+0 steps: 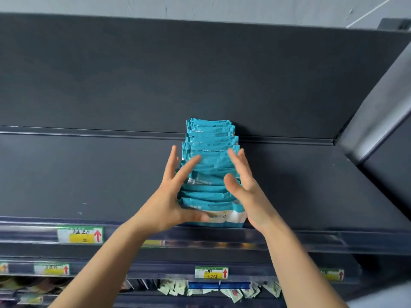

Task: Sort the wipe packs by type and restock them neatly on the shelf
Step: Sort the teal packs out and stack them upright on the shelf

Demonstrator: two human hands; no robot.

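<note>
Far left, on shelf [66, 174] front rail: price tag [80, 234], well apart from work.
Left hand [175, 192]: fingers straight, splayed, clasping nothing, laid along left flank of teal wipe packs [209, 161].
Packs mid-shelf in single row, back wall to front lip, edges ragged.
Right hand [249, 192]: fingers straight, unclenched, against right flank.
Press both palms inward evenly; square edges; avoid toppling front pack.

Green-and-yellow price tag [80, 234] at left, handwritten, with red arrow. More tags [211, 272] lower down. Beneath, pale sachets [235, 293] in a loose row under a blue strip [219, 285]. Dark packets [26, 283] far left. Up top, grey wall [200, 7], white cable [373, 13] slanting across.
</note>
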